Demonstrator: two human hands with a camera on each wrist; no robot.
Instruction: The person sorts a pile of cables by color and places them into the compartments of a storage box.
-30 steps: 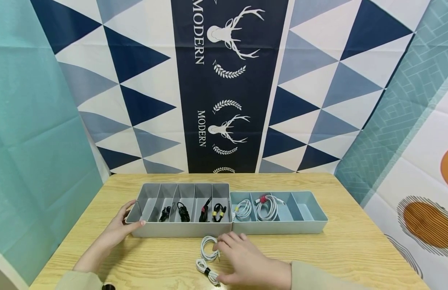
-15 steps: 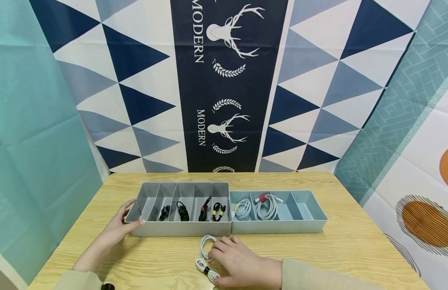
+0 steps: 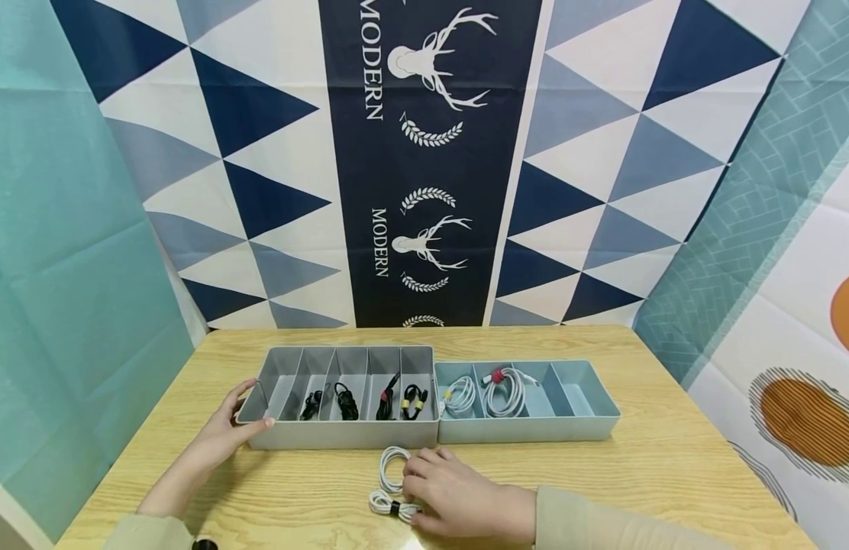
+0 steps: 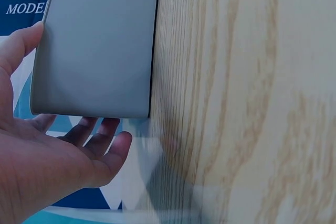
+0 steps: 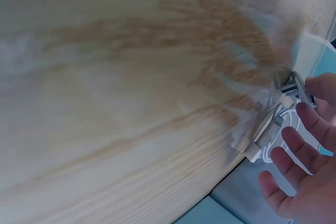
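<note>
Your left hand (image 3: 221, 434) cups grey plastic divider tray (image 3: 342, 437) near-left corner, steadying it; right hand (image 3: 459, 496) fingers loosely spread over white coiled cable (image 3: 392, 480), nothing gripped

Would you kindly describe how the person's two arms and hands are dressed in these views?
Both hands are bare: no gloves, rings or watch show. The left hand leads back along a bare forearm to a pale beige sleeve low at the frame edge. The right hand emerges from a matching beige sleeve that reaches the wrist. The wrist views show only bare fingers.
</note>
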